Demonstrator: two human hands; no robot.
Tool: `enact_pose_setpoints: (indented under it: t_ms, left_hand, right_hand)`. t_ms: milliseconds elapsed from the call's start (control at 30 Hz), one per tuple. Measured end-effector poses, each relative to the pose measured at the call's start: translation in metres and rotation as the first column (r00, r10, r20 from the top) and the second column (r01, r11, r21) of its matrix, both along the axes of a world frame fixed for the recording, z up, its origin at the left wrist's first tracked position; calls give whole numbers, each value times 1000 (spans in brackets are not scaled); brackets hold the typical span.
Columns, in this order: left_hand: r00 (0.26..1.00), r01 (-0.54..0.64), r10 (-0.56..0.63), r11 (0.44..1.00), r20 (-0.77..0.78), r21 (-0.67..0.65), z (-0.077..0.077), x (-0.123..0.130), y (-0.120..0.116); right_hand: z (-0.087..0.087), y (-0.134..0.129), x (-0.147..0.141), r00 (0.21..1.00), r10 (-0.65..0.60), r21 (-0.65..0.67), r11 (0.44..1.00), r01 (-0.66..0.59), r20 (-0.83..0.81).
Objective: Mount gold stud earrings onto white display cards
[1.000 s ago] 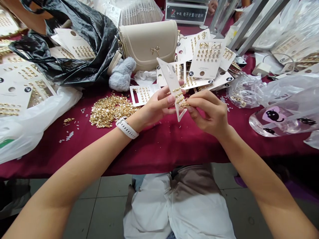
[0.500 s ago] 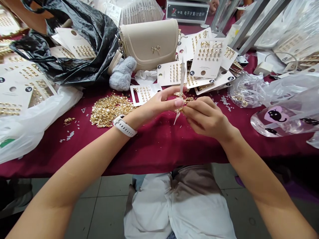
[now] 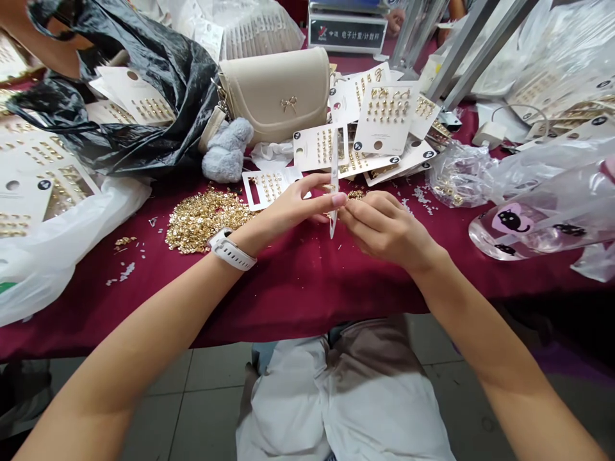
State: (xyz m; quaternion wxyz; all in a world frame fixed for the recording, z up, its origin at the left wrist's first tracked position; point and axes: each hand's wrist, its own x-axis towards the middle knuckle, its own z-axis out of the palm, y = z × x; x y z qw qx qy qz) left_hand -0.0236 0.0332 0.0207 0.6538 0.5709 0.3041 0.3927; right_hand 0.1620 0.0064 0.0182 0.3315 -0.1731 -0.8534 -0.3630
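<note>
My left hand (image 3: 300,203), below a white watch strap (image 3: 232,249), grips a white earring card (image 3: 334,168) held on edge, thumb on its near side. My right hand (image 3: 384,221) is closed, its fingertips pinched against the card's other face. Whatever sits between those fingertips is too small and hidden to name. Behind the hands, small gold pieces (image 3: 356,194) lie on the dark red cloth. A larger heap of gold pieces (image 3: 204,218) spreads left of my left hand, beside a flat earring card (image 3: 271,186).
A beige handbag (image 3: 276,93) with a grey plush charm (image 3: 227,150) stands behind. Stacked earring cards (image 3: 384,121) lie right of it. A black plastic bag (image 3: 187,96) is at left, a clear cat-print bottle (image 3: 523,227) at right. Metal posts (image 3: 485,54) rise at the back.
The card has turned more edge-on between my hands, and its lower end no longer shows the slanted flap. My view has shifted slightly to the right. Both hands keep their hold.
</note>
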Motion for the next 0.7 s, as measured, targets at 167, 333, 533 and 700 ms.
enact_pose_setpoints:
  t_ms: [167,333,533,700]
  left_hand:
    - [999,32,-32,999,1,24,-4,-2,3]
    - [999,-27,27,1000,43,-9,-1,0,0]
    - [990,-36,55,989,127,-144,-1,6,-5]
    - [979,9,34,978,200,-210,-3,7,-3]
  right_hand:
    - [-2,4,-1,986,-35,-92,996,20,-164]
    - [-3,5,-3,966,-10,-156,987,-31,-257]
    - [-6,6,0,965,78,-85,991,-102,-251]
    - [-6,5,2,970,99,-66,991,-117,-223]
